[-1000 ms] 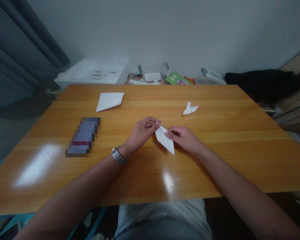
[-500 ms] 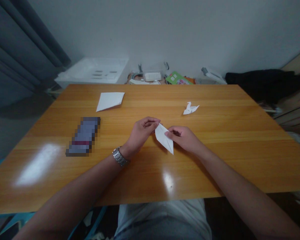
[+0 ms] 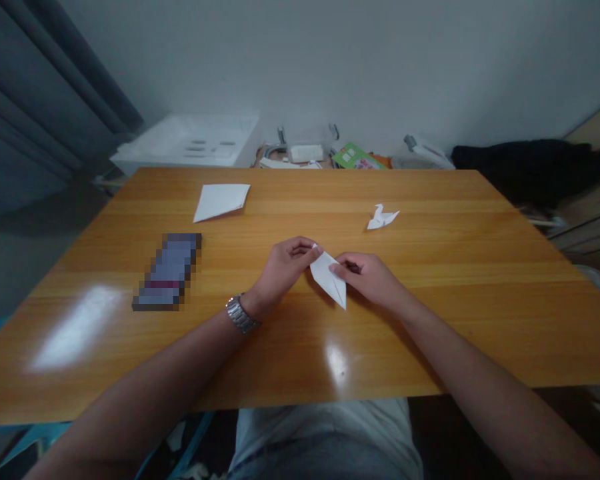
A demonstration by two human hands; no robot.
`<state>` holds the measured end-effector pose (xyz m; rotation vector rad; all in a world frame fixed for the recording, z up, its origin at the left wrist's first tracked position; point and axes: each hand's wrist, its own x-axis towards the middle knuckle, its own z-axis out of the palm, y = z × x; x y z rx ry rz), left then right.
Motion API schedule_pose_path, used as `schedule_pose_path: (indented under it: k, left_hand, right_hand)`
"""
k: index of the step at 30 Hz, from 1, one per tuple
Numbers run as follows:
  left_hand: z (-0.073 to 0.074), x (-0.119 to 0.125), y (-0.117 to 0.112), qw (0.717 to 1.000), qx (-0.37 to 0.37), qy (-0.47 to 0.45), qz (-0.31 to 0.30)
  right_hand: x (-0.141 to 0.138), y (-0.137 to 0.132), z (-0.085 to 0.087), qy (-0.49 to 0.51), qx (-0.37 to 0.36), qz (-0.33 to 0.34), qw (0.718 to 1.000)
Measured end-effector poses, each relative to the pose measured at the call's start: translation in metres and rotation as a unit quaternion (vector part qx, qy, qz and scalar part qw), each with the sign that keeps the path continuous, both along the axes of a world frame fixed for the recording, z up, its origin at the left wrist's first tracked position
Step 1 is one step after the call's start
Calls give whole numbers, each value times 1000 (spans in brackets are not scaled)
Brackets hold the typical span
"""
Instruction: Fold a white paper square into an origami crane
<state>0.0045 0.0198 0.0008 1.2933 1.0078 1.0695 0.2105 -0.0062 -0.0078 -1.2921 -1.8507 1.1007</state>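
Observation:
A small white folded paper (image 3: 327, 277), kite-shaped with a crease toward its lower tip, is held between my two hands above the table. My left hand (image 3: 289, 265), with a metal watch on its wrist, pinches the paper's upper left corner between thumb and fingers. On the right edge, my right hand (image 3: 367, 275) grips the same paper, thumb on top and fingers hidden behind. Farther back to the right sits a white paper crane (image 3: 381, 218), apart from both hands.
Toward the back left of the wooden table (image 3: 455, 320) lies a white paper sheet (image 3: 221, 201). A blurred-out phone-like device (image 3: 170, 272) rests left of my left hand. Beyond the far edge are a white bin (image 3: 180, 143) and a green booklet (image 3: 355, 157).
My left thumb has slid slightly right and down over the paper's top corner. The paper and my right hand stay nearly in place.

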Motion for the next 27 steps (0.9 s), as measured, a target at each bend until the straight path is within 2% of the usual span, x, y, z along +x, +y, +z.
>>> schedule_pose_path:
  k: [9, 19, 27]
  left_hand:
    - [-1, 0, -1, 1000, 0, -21, 2]
    - [2, -3, 0, 997, 60, 49, 0]
    - [1, -1, -1, 995, 76, 54, -28]
  right_hand:
    - [0, 0, 3, 19, -9, 7, 1000]
    - [1, 0, -1, 8, -8, 2, 1000]
    - [2, 1, 1, -9, 4, -4, 1000]
